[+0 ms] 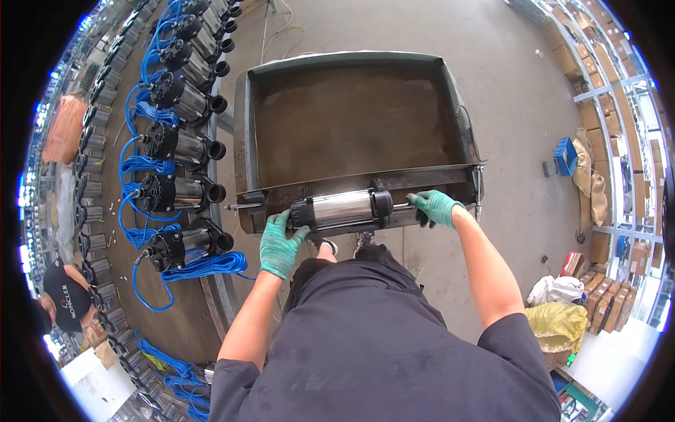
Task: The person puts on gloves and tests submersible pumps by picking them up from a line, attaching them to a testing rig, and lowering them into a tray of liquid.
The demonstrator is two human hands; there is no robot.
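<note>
A pump motor (342, 209) with a shiny steel barrel and black end caps lies on its side along the near ledge of a metal tank. My left hand (279, 246), in a green glove, grips the black cap at its left end, thumb on the near side. From the motor's right end a thin metal shaft (402, 207) sticks out. My right hand (437, 207), also gloved in green, closes its fingers at the tip of that shaft. Whether a small part sits between those fingers is hidden.
The tank (243, 133) holds brownish liquid or has a brown bottom. At left, several finished-looking pumps (179, 193) with coiled blue cables (211, 266) line a bench. A blue crate (565, 156) and boxes on shelves (619, 141) stand at right. Another person (67, 299) is at far left.
</note>
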